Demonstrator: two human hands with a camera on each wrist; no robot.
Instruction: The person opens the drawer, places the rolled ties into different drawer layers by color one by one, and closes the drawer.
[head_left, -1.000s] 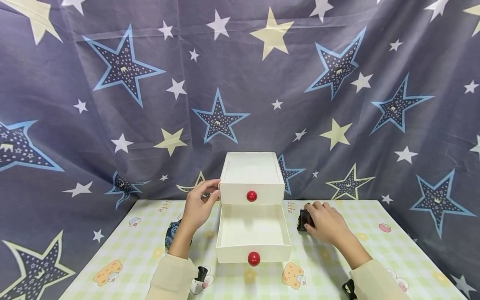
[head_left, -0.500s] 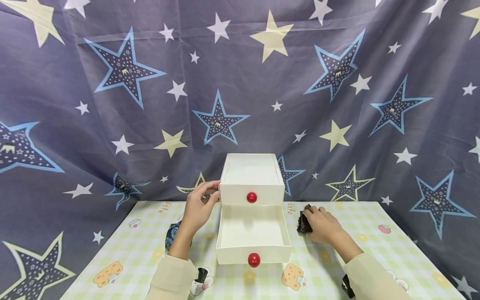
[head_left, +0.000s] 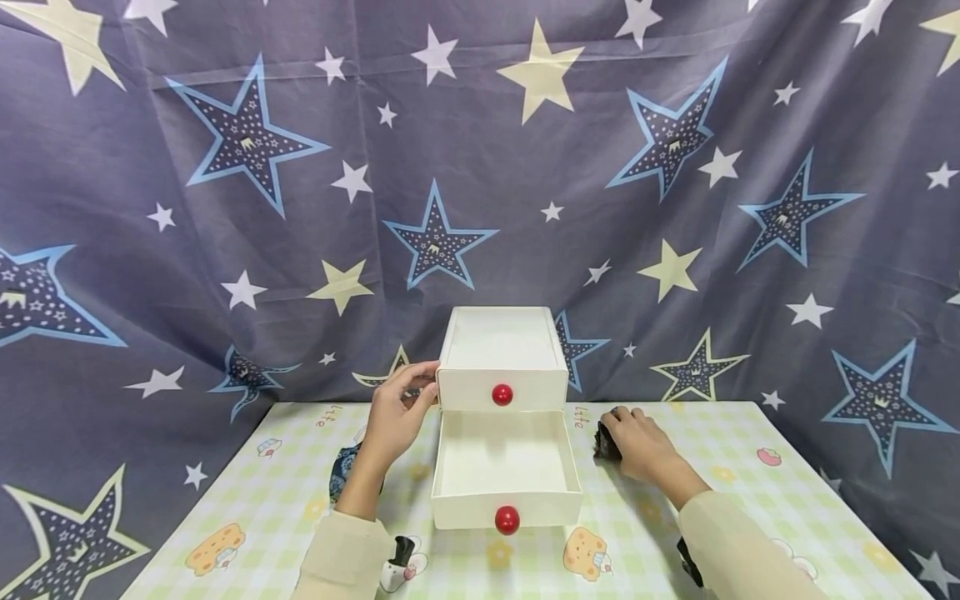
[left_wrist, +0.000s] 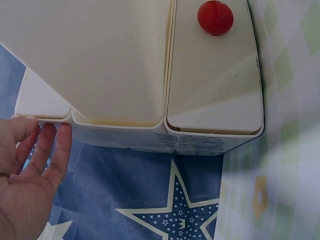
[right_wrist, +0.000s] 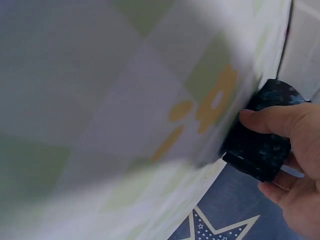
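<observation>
A white drawer cabinet [head_left: 502,337] with red knobs stands mid-table; its middle drawer [head_left: 506,510] is pulled out, with nothing in it. My left hand [head_left: 397,412] rests its fingertips against the cabinet's left side by the top drawer [head_left: 465,390], which is closed. Below the pulled-out one, the left wrist view shows a closed bottom drawer [left_wrist: 215,80]. To the cabinet's right, my right hand [head_left: 641,446] grips a small dark patterned bundle [right_wrist: 262,142], thumb on one face and fingers round the other. The bundle is low at the tabletop; its exact kind is unclear.
A blue patterned bundle [head_left: 344,472] lies on the table left of the cabinet, partly behind my left forearm. Under everything is a green checked tablecloth [head_left: 262,508] with cartoon prints. A star-patterned curtain [head_left: 480,150] hangs close behind the cabinet.
My right hand has shifted slightly left and turned over the dark bundle, covering more of it. The left hand and the drawers have stayed put.
</observation>
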